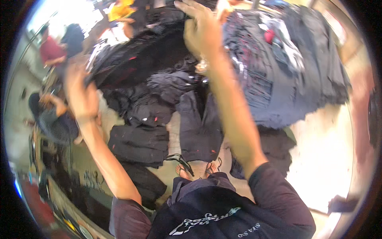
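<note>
Both my arms reach forward over piles of dark clothes. A wide black garment (155, 49) stretches between my hands, with a small red mark on it. My left hand (81, 91), smeared by motion, is at its left end, a dark edge showing between thumb and fingers. My right hand (201, 34) is raised at its right end, index finger stretched forward and the other fingers bent in against the cloth. Just what the right fingers pinch is partly hidden. Below lie crumpled black garments (139, 105) and black trousers (199, 131) laid flat before my feet.
A large heap of dark grey garments (286, 91) with white and red pieces on top stands at the right. Folded black clothes (139, 145) lie on the floor near my feet. Other people, one in a yellow top (119, 11) and one in red (51, 47), are at the far left.
</note>
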A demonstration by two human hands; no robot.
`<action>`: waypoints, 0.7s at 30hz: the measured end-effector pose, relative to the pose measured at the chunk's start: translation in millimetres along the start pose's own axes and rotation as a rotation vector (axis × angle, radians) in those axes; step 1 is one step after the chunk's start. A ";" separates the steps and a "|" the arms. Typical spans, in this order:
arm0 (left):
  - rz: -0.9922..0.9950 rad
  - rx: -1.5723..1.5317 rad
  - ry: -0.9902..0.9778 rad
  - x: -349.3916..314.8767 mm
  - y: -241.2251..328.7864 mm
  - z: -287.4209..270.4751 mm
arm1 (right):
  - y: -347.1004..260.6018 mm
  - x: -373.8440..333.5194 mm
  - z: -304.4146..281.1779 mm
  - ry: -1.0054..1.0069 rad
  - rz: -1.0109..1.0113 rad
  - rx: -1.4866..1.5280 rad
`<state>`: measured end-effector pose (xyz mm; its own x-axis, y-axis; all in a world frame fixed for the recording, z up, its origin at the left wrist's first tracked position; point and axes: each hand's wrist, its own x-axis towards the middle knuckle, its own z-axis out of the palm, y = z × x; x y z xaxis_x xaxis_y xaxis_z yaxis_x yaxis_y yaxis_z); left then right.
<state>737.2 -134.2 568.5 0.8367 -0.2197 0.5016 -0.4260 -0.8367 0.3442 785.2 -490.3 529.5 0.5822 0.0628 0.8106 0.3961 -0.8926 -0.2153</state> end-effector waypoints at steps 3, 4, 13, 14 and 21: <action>-0.138 0.328 -0.396 -86.5 -47.6 117.8 | -46.8 -111.5 54.9 -0.794 0.251 0.047; -0.258 0.415 -1.001 -116.7 -68.8 157.8 | -36.0 -156.2 69.1 -1.300 0.189 -0.138; -0.368 0.040 -1.501 -183.4 -186.2 213.6 | -35.5 -289.0 92.4 -1.451 0.432 0.196; -0.360 0.093 -1.469 -177.9 -176.1 205.4 | -40.4 -281.6 80.4 -1.390 0.482 0.163; -0.061 0.109 -1.187 -157.7 -118.5 151.2 | -34.7 -282.8 10.5 -1.170 0.710 0.285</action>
<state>707.8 -76.3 328.6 0.6747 -0.4565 -0.5800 -0.3908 -0.8876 0.2439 614.3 -472.4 302.0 0.9085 0.0986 -0.4060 -0.1834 -0.7789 -0.5997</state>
